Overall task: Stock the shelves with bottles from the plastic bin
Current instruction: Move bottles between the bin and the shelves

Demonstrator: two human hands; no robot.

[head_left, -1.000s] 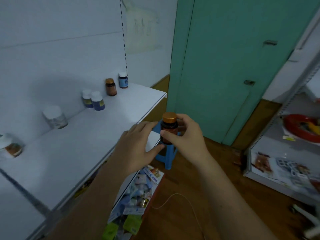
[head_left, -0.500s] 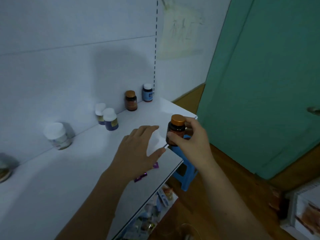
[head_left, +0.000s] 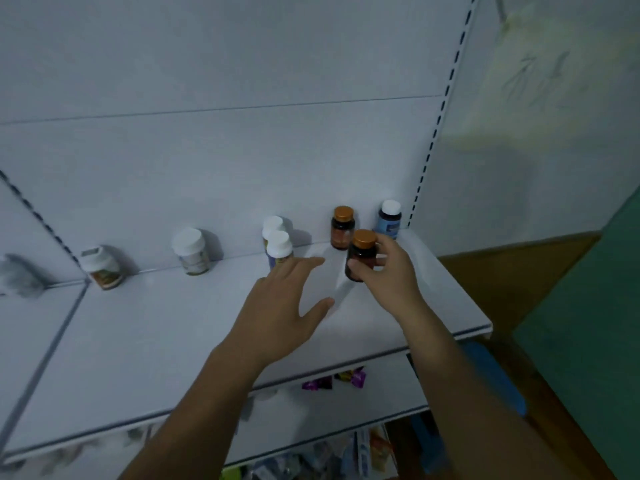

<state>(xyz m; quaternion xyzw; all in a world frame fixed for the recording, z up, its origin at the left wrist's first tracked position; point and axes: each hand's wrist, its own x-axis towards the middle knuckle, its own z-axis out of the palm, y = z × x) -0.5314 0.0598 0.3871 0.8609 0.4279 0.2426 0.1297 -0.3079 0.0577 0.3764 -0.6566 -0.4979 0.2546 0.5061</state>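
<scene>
Ok: right hand pinches the brown bottle between thumb and fingers, upright, at the shelf's right end, just in front of a matching bottle by the back wall. Can't tell if it touches down. Left hand is spread flat and holds nothing, fingertips near two white-capped bottles.

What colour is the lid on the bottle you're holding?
Orange lid, clearest in the head view.
</scene>
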